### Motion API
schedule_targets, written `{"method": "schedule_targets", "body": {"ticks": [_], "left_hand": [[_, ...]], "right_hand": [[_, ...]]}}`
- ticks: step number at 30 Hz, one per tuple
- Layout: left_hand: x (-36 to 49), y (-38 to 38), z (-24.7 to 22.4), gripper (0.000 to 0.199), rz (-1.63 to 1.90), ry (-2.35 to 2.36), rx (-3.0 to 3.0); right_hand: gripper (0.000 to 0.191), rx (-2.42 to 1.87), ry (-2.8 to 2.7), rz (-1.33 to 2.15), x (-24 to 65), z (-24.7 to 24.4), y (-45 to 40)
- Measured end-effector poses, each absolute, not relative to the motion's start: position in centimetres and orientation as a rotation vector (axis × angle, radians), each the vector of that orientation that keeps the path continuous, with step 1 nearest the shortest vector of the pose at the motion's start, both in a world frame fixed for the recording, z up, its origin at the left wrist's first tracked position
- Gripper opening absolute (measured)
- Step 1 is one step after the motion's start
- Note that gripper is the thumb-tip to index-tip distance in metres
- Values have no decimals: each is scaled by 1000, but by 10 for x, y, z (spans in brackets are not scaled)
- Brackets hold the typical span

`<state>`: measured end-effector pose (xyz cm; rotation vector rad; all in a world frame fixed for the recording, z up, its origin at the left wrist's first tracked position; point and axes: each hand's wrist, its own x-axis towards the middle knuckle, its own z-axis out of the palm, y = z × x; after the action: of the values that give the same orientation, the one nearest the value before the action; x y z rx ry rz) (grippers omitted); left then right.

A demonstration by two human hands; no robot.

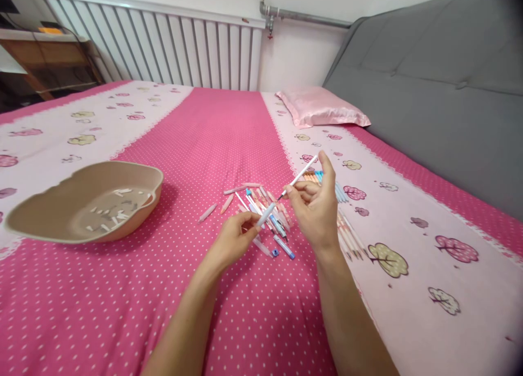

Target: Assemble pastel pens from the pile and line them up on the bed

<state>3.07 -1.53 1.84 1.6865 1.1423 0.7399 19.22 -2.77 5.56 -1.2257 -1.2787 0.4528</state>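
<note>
My left hand (237,237) pinches a pale blue pen barrel (266,214), its open end pointing up and to the right. Between the fingers of my right hand (316,210) is a white pen refill (304,170) with a dark tip, slanting down toward the barrel. The tip is close to the barrel's end; I cannot tell if they touch. Under both hands lies a loose pile of pen parts (281,218), pink, white and blue. A blue-ended pen piece (284,247) and a small blue part (275,252) lie at its near side. Pens in rows (351,234) lie beyond my right hand, partly hidden.
A beige basin (53,215) with small white pieces inside stands at the left on the pink dotted bedspread (163,289). A pink pillow (322,106) lies at the back right, by the grey headboard (433,65). A white radiator (171,43) runs along the wall.
</note>
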Motion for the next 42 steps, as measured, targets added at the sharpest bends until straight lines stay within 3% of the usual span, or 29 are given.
{"method": "schedule_targets", "body": {"ticks": [36,42], "left_hand": [[33,-17,20,10,767,987,1476],[33,-17,21,10,789,958,1416]], "right_hand": [[68,-1232,-1453,478,191,52,-27],[57,-1218,-1494,497,189,53,-27]]}}
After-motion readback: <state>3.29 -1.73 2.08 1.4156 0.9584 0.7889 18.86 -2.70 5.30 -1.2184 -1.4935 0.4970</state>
